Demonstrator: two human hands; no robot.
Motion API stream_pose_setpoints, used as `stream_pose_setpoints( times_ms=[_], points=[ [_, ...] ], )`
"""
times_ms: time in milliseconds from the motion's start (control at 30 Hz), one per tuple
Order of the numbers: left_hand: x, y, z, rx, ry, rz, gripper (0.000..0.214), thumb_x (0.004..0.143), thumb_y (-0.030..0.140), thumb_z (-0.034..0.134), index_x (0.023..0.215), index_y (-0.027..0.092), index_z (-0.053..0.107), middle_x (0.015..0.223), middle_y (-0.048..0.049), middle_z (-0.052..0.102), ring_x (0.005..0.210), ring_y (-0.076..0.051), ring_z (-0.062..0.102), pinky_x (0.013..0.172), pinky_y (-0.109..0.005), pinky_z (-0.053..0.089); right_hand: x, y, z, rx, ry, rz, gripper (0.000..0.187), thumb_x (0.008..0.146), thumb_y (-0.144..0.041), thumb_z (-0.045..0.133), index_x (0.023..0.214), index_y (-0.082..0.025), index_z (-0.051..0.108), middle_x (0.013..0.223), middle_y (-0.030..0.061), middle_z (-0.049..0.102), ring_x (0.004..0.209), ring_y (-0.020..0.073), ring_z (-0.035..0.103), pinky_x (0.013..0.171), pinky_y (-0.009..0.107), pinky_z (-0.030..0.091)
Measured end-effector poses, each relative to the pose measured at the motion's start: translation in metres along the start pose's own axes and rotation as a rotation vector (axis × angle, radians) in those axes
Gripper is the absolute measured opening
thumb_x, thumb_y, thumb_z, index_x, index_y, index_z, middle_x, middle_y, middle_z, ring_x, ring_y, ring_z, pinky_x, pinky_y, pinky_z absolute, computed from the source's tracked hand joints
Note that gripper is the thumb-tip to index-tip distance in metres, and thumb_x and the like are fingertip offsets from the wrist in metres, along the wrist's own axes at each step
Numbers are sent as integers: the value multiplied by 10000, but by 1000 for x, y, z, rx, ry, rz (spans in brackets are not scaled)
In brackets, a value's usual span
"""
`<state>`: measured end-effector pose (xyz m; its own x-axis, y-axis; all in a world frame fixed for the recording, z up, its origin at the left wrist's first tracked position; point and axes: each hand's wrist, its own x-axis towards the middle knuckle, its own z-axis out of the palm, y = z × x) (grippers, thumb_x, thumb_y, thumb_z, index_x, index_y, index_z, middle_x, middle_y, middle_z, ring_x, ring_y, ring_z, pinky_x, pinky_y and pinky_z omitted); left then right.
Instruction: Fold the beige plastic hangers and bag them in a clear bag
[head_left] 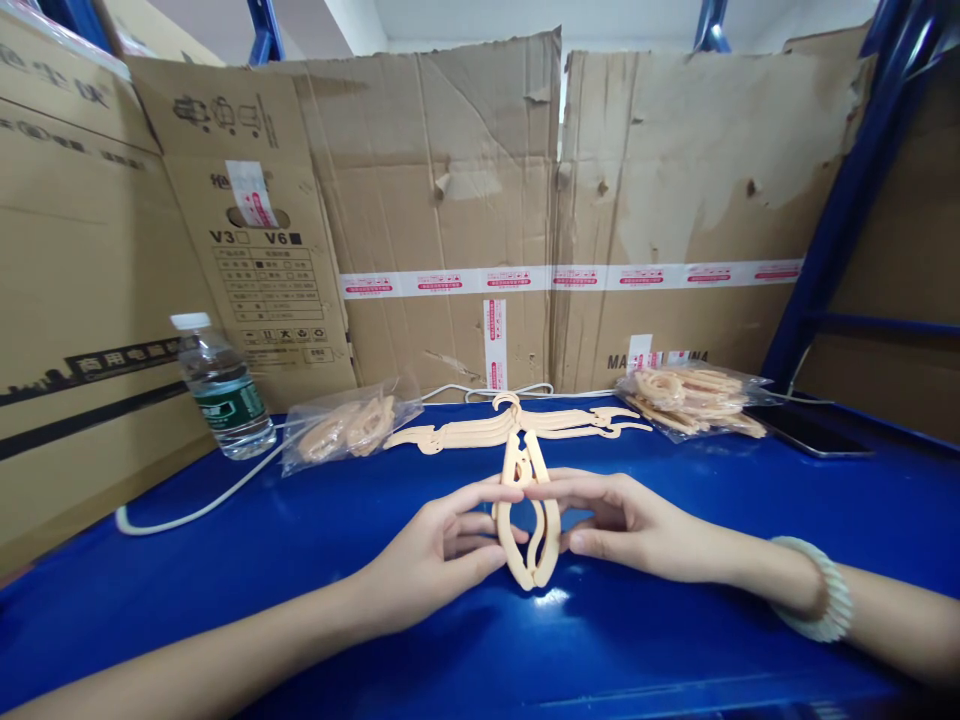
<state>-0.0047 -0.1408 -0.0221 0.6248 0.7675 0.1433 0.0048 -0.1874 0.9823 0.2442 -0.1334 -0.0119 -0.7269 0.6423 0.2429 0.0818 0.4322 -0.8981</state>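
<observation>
A folded, cream-coloured plastic clothes hanger stands upright between my hands, its two arms nearly meeting at the bottom. My left hand grips its left side, index finger across the front and thumb low down. From the other side my right hand holds it, index finger also reaching across the front; a pale bracelet circles that wrist. Just behind, several unfolded hangers of the same colour lie stacked on the blue table, hooks pointing to the back.
A clear bag of folded hangers lies at left beside a water bottle. Another bag of hangers is at back right, near a dark phone. A white cable crosses the left side. Cardboard walls the back.
</observation>
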Motion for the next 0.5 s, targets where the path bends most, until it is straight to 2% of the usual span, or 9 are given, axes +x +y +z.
stream_pose_setpoints(
  times_ms=[100,167,233,333,400,500],
  points=[
    [3,-5,-5,-22,81,-11,434,845,265,662,1234,180,488,1066,-101,697,1074,-250,646,975,-412,482,0,4,-2,39,53,19,441,896,-282,610,1327,-265,515,1335,90,540,1216,229,534,1000,415,463],
    [4,-7,-6,-5,122,-27,408,843,267,658,1201,174,485,1059,-105,694,1066,-253,648,966,-414,479,0,7,-2,29,88,31,417,899,-294,607,1305,-249,521,1306,87,556,1190,225,550,989,409,470],
    [3,-8,-5,-6,97,-24,383,845,260,649,1176,184,471,1164,-120,649,1067,-254,645,951,-413,487,-1,8,-1,25,71,28,400,908,-304,595,1294,-239,512,1308,87,545,1149,218,572,974,402,480],
    [-1,-5,1,-11,18,-11,385,859,225,622,1190,223,423,1375,-126,501,1100,-246,627,944,-405,498,-2,5,1,46,-25,2,395,933,-299,556,1312,-242,465,1311,84,529,1095,198,595,955,390,493],
    [-3,-3,3,17,0,-8,423,873,190,591,1235,246,380,1432,-125,445,1145,-240,600,962,-397,490,-2,1,2,5,-60,-19,391,946,-286,530,1324,-238,444,1305,82,530,1143,199,565,1003,400,460],
    [-3,-1,3,103,1,22,501,883,148,545,1320,264,330,1463,-121,420,1231,-242,535,991,-395,472,-2,-3,1,-169,-73,-23,415,954,-278,511,1358,-239,423,1342,83,511,1254,213,480,1093,434,366]
  ],
)
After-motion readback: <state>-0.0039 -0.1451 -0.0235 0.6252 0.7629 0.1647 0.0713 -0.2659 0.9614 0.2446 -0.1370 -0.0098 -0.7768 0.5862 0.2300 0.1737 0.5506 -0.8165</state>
